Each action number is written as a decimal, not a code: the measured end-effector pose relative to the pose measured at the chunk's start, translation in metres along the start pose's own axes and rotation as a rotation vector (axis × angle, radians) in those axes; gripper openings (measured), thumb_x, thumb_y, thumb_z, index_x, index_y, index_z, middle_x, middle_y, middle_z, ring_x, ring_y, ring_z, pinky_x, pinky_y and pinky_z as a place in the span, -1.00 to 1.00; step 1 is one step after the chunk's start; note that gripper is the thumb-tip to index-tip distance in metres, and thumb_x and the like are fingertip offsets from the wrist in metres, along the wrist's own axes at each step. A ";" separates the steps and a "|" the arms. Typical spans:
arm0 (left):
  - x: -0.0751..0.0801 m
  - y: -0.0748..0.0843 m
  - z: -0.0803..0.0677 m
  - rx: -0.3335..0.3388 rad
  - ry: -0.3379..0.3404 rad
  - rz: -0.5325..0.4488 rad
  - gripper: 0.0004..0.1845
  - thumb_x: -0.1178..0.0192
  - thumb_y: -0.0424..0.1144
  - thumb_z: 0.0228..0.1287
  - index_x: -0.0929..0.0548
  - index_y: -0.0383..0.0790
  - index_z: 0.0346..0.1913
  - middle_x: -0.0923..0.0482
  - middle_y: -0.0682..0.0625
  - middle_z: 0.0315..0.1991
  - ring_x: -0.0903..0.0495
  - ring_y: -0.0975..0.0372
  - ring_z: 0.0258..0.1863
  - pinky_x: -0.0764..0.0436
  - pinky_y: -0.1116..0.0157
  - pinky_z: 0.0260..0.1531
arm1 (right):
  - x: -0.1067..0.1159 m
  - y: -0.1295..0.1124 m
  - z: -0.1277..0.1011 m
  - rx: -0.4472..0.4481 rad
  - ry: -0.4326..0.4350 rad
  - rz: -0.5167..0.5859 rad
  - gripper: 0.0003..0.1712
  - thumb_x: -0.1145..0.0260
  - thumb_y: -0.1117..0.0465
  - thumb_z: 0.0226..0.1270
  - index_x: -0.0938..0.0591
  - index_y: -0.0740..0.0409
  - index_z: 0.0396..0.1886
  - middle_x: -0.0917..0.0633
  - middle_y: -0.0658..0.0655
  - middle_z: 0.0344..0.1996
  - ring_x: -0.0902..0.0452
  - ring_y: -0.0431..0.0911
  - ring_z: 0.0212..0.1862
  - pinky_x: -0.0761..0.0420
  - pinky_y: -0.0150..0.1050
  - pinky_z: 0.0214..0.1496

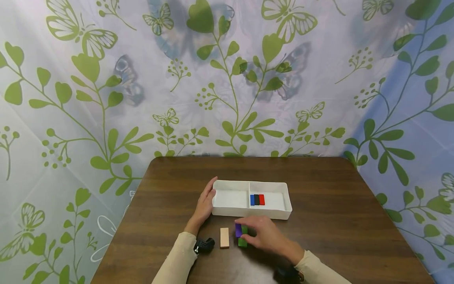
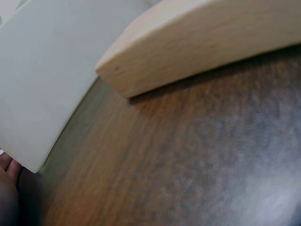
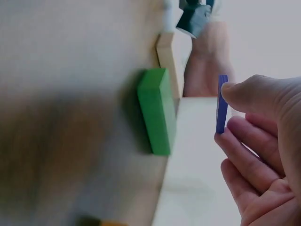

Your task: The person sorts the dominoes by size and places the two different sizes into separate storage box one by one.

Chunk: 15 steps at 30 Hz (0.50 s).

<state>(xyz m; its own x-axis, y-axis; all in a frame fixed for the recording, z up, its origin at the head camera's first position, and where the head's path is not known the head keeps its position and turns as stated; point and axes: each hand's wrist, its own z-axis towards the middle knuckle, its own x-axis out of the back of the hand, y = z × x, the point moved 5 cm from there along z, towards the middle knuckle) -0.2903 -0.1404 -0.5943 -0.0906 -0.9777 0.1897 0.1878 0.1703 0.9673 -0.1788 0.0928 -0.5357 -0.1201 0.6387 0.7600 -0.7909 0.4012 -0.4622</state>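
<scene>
My right hand (image 1: 262, 234) pinches a thin purple block (image 3: 222, 104) on edge between thumb and fingertips. It is raised over a green block (image 1: 242, 242) that lies on the table. Left of the green one is a pale wooden block (image 1: 224, 238). Behind them stands a white two-compartment tray (image 1: 230, 212). My left hand (image 1: 203, 206) rests against the tray's left end with its fingers extended along the wall. Inside the right compartment, blue (image 1: 252, 200), black (image 1: 257, 199) and red (image 1: 261, 199) blocks lie side by side against the divider.
The brown wooden table (image 1: 330, 221) reaches back to a leaf-and-butterfly patterned curtain (image 1: 227, 79). A black wrist device (image 1: 204, 245) on the left arm sits close beside the wooden block. Low in the right wrist view, an orange thing (image 3: 113, 223) is cut off by the frame.
</scene>
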 end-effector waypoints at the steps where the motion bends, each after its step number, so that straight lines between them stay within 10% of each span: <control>1: 0.000 0.000 0.000 -0.001 -0.002 -0.001 -0.47 0.16 -0.23 0.83 -0.33 -0.04 0.71 -0.14 -0.12 0.77 -0.05 -0.07 0.78 0.00 -0.24 0.73 | 0.003 0.002 0.000 -0.011 -0.006 0.005 -0.41 -0.69 0.30 0.22 -0.77 0.11 0.27 -0.89 0.06 0.04 -0.87 -0.04 -0.02 -0.83 -0.21 0.07; 15: -0.001 0.001 0.000 -0.002 -0.014 -0.012 -0.46 0.20 -0.29 0.83 -0.31 -0.08 0.72 -0.13 -0.10 0.77 -0.03 -0.06 0.79 0.00 -0.24 0.73 | 0.051 0.016 -0.004 -0.187 -0.003 -0.007 -0.42 -0.67 0.28 0.27 -0.78 0.06 0.30 -0.87 0.02 0.13 -0.86 0.02 0.09 -0.83 -0.05 0.15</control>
<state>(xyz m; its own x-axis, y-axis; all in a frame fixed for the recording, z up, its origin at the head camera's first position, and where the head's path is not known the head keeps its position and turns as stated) -0.2905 -0.1395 -0.5932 -0.1062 -0.9778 0.1806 0.1889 0.1585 0.9691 -0.1957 0.1341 -0.5063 -0.1171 0.6338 0.7646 -0.6663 0.5208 -0.5337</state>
